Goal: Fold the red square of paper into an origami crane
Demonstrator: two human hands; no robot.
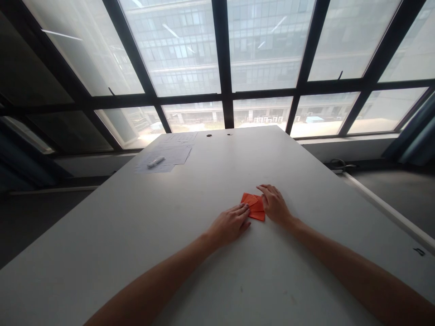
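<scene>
the folded orange paper (257,207) is touched on the bench (136,235), nearer its right edge than its left, by the flat, unclenched left hand (231,222); whether it is pinched by the right hand (273,204) cannot be told. likely light and easily creased, it is best taken by its rims.

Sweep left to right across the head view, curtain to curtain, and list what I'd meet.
Left curtain → white papers → left hand → orange paper → right hand → right curtain.
</scene>
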